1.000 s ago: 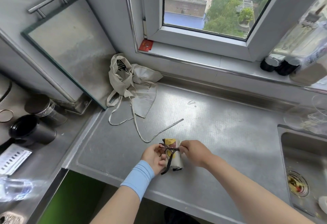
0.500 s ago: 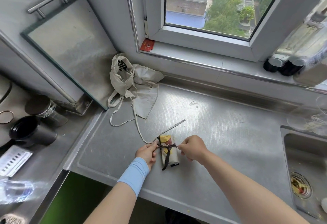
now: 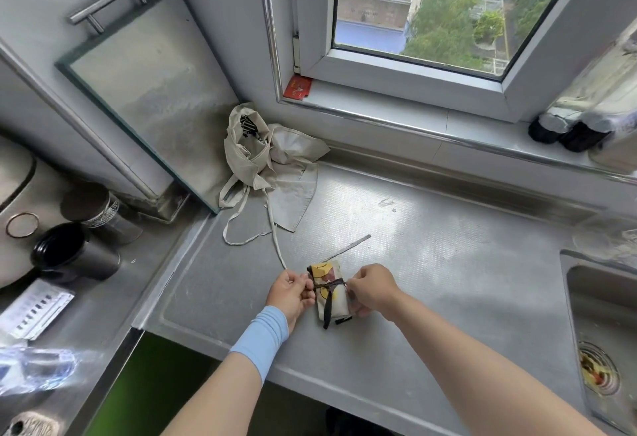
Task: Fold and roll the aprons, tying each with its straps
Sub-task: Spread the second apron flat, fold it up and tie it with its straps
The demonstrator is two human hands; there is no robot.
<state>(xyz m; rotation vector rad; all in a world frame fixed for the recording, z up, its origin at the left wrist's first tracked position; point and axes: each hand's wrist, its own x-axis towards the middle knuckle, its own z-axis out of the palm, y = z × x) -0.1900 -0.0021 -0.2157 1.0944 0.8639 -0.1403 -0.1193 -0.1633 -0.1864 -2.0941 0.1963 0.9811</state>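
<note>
Now both hands, left hand [image 3: 291,294] and right hand [image 3: 374,289], pinch the dark strap [image 3: 329,284] across the rolled apron [image 3: 329,292].

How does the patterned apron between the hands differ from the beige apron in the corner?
The patterned apron is rolled tight; the beige apron lies crumpled. The patterned apron's dark strap binds it; the beige apron's straps trail loose. Both rest on the steel counter.

Rolled patterned apron [image 3: 330,292] tied with dark strap [image 3: 328,301]; beige apron [image 3: 272,173] crumpled.
</note>
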